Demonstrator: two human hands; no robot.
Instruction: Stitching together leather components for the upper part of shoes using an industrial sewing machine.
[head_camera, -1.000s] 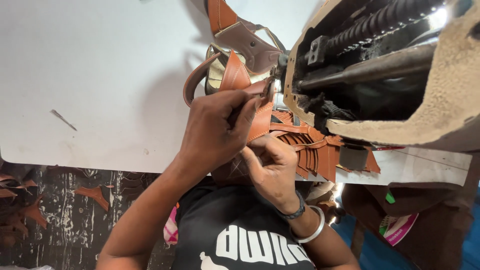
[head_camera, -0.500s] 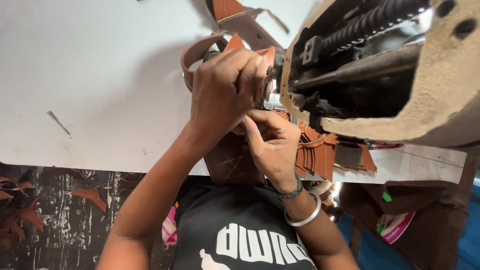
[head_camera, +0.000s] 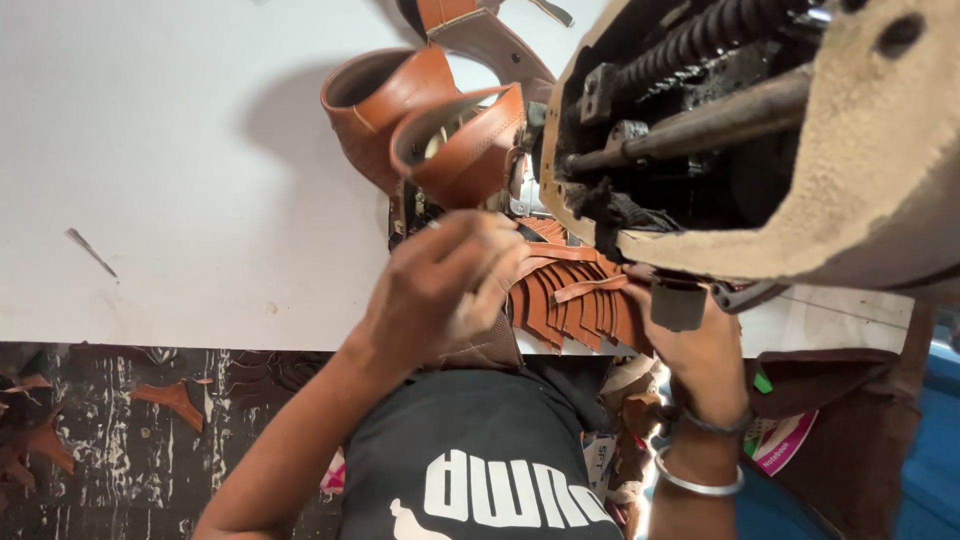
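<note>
fingers of the left hand (head_camera: 440, 290) are curling together, pinching what i cannot tell, beside the stiff-looking leather loop (head_camera: 455, 135) standing on the bench (head_camera: 180, 150), best gripped by its rim, while the right hand (head_camera: 700, 345) is reaching under the machine (head_camera: 760, 130).

On the surface (head_camera: 180, 150) the looped straps (head_camera: 430, 125) lie left of the machine (head_camera: 760, 130). The left hand (head_camera: 440, 290) sits just below the straps; the cut pieces (head_camera: 570, 295) lie between both hands, under the machine

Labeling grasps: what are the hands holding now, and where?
Left hand pinches something small and thin; what it is cannot be told. Right hand rests at the brown leather strips; a grip cannot be told.
</note>
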